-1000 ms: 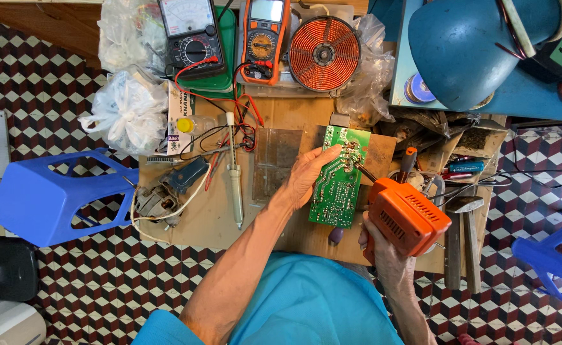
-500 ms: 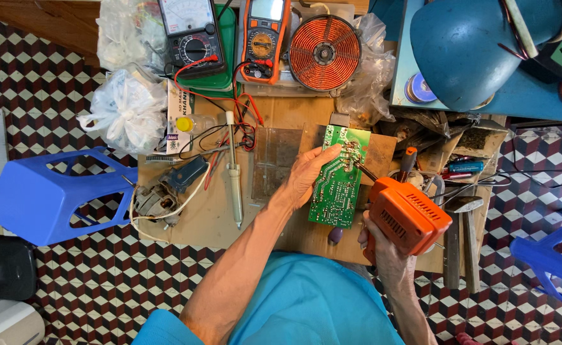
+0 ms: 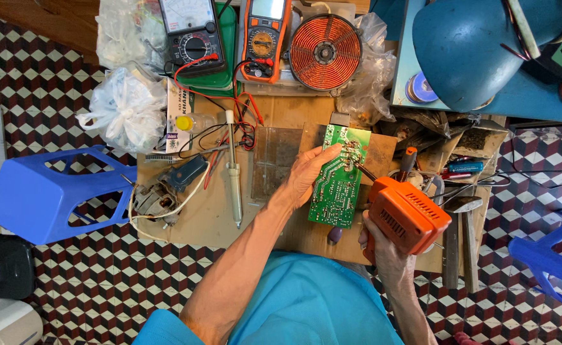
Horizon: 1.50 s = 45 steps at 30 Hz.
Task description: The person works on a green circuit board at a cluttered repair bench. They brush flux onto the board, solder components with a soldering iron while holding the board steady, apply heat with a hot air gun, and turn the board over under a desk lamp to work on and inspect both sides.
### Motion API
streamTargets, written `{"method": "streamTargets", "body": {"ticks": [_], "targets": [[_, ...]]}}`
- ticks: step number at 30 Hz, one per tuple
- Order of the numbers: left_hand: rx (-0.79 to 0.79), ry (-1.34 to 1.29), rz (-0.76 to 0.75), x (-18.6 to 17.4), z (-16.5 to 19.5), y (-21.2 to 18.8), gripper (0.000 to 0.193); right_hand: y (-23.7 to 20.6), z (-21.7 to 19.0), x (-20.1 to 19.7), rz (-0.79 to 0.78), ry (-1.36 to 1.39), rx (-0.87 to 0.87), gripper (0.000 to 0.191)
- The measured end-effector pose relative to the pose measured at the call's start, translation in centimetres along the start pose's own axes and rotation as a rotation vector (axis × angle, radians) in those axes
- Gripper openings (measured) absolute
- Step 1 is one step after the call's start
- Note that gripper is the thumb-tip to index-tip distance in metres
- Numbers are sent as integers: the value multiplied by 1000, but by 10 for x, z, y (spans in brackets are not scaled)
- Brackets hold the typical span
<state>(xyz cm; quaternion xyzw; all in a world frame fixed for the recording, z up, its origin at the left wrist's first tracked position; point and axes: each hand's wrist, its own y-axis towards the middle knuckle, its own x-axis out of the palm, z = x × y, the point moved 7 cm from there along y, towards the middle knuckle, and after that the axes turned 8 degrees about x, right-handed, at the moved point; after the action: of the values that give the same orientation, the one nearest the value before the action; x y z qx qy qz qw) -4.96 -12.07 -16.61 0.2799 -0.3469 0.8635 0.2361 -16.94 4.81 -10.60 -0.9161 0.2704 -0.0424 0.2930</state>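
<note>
My left hand (image 3: pixel 306 174) grips the left edge of a green circuit board (image 3: pixel 336 182) and holds it tilted over the wooden workbench (image 3: pixel 274 112). My right hand (image 3: pixel 383 246) is closed around the handle of an orange soldering gun (image 3: pixel 407 214). The gun's thin tip (image 3: pixel 359 167) touches the upper part of the board, near a cluster of solder joints. A pencil-type soldering iron (image 3: pixel 234 172) lies on the bench to the left of my left hand.
Two multimeters (image 3: pixel 195 38) (image 3: pixel 265 38) and a copper induction coil (image 3: pixel 325 51) lie at the back. White plastic bags (image 3: pixel 124 108), a small motor with wires (image 3: pixel 156 195), a hammer (image 3: pixel 463 223), and blue plastic stools (image 3: pixel 44 195) (image 3: pixel 549 262) surround the bench. A blue lamp shade (image 3: pixel 466 51) sits top right.
</note>
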Motion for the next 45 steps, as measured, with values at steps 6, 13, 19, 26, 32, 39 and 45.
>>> {"method": "streamTargets", "body": {"ticks": [6,13,19,26,32,39,45], "targets": [[4,4,2,0,1,-1,38,-1,0,0,-10,-71,-68,8],[12,1,-5,-1,1,1,37,0,0,-1,-5,-49,-76,11],[24,8,-15,0,2,0,37,0,0,1,-11,6,-8,8],[17,0,-7,0,3,-1,38,-1,-4,2,5,6,1,9],[19,-6,-15,0,3,-1,39,-2,-5,4,-6,-18,-1,11],[5,-30,-22,1,5,-3,38,0,2,4,-24,27,-2,15],[7,-21,-25,3,9,-5,37,-10,19,-18,7,12,-250,26]]}}
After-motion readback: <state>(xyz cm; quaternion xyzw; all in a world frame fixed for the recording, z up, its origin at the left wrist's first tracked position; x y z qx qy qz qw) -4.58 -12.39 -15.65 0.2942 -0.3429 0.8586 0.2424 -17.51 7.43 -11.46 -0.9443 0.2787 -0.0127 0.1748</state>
